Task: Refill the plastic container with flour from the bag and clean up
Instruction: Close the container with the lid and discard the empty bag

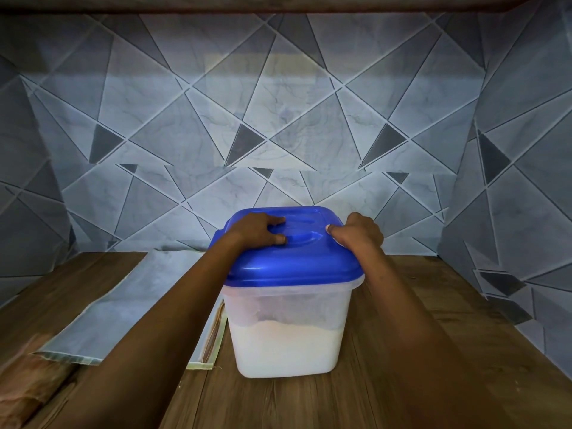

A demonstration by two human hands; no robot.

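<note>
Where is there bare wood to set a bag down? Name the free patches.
Freest: the bare wood right of the container, up to the patterned wall. Also the strip in front of it. Left is crowded: the loose sheet lies there, and the left hand and right hand hold the lid.

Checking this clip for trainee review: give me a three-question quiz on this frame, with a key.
1. True or false: the lid is on the container.
2. Where is the left hand? A) on the lid B) on a bag C) on a spoon
3. Fill in: the flour fills about ___ of the container.
Key: 1 true; 2 A; 3 half.
</note>
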